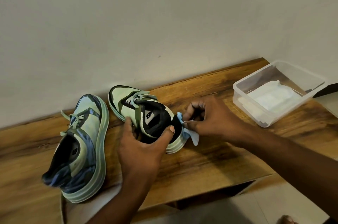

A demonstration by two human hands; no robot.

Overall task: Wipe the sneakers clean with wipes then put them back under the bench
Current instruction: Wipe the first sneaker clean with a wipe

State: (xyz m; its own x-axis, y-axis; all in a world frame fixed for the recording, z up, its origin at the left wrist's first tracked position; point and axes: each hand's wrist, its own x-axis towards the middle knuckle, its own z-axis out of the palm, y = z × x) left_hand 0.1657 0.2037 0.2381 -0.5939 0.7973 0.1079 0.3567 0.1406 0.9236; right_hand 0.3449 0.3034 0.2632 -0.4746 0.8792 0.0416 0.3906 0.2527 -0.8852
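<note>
Two pale green sneakers with dark trim are on a wooden bench [210, 154]. The right sneaker [140, 108] stands upright, toe pointing away. My left hand [142, 145] grips it around the collar, thumb on the heel rim. My right hand [212, 117] pinches a light blue wipe [192, 135] against the heel of that sneaker. The left sneaker [82, 143] lies tipped on its side at the bench's left, sole facing right, untouched.
A clear plastic tub [263, 119] holding white wipes [268, 97] sits at the bench's right end. A plain wall runs behind the bench. Pale floor tiles [270, 203] show below the bench's front edge, with a dark gap under the top.
</note>
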